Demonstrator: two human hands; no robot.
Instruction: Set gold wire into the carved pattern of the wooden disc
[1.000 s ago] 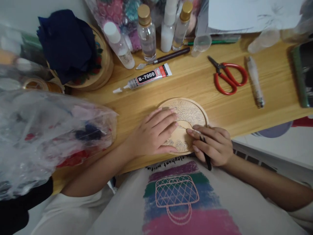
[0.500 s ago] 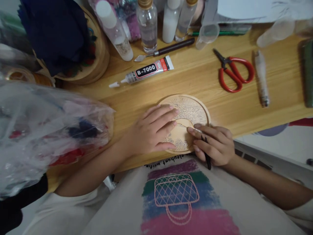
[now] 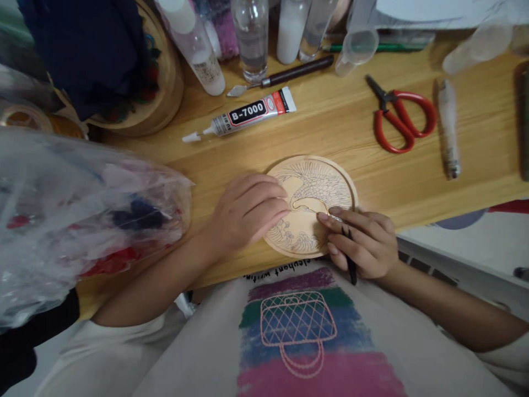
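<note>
A round, pale wooden disc (image 3: 326,182) lies near the table's front edge, with feather and wave lines drawn on it. A thin gold wire (image 3: 308,199) curves over its middle. My left hand (image 3: 252,212) rests at the disc's left side, fingers bent and pressed together, fingertips by the wire's left end. Whether they pinch the wire is hidden. On the right side, my right hand (image 3: 366,245) is closed around slim black tweezers (image 3: 351,264), which point down toward my apron. Its thumb and index finger pinch the wire's right end, where something silvery shows.
Behind the disc lie a B-7000 glue tube (image 3: 252,113), a dark-handled palette knife (image 3: 297,71) and red-handled cutters (image 3: 403,118). A white pen-like tube (image 3: 448,127) is farther right. Bottles (image 3: 252,41) line the back. A plastic bag (image 3: 95,209) fills the left.
My left hand has drawn back left off the disc, its spread fingers now bent together. More of the disc and wire shows. My right hand keeps its grip; the view has shifted slightly.
</note>
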